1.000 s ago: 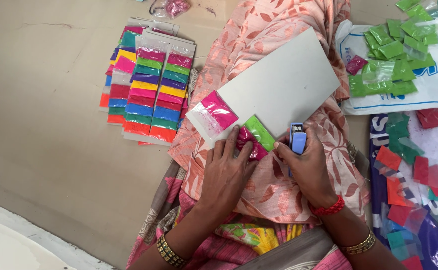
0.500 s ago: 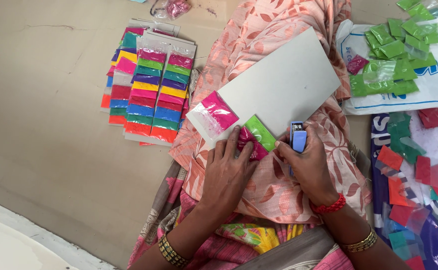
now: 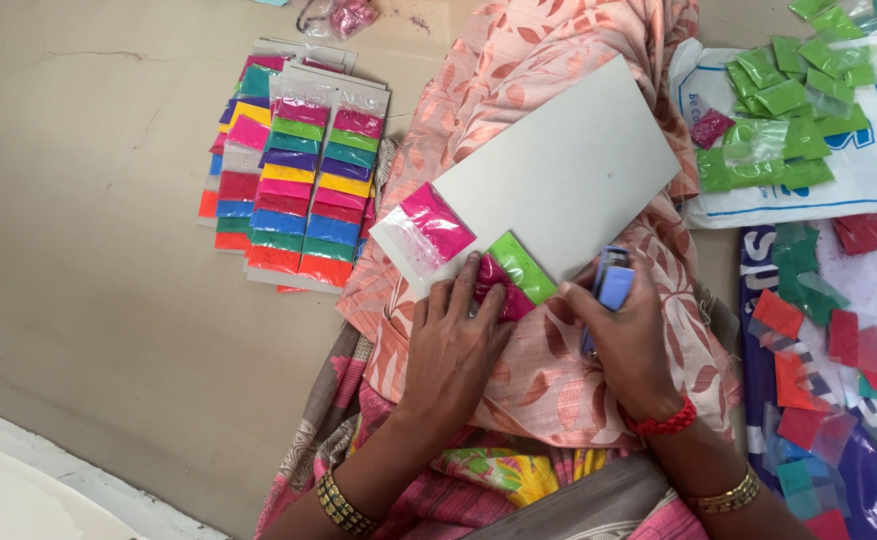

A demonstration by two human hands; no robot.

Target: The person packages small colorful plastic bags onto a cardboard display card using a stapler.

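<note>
Now L hand (image 3: 456, 345) pins 3 packets (image 3: 504, 285), R hand (image 3: 631, 340) w/ stapler (image 3: 610, 288)

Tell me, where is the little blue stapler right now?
In the head view the blue stapler sits in the right hand, by the grey card's lower edge, right of the green packet.

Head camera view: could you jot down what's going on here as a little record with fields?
Left hand: presses a dark pink packet onto the grey card
Right hand: holds a blue stapler
On card: pink packet, green packet
Floor, left: finished cards of coloured packets
Right: loose green packets, red packets
</note>
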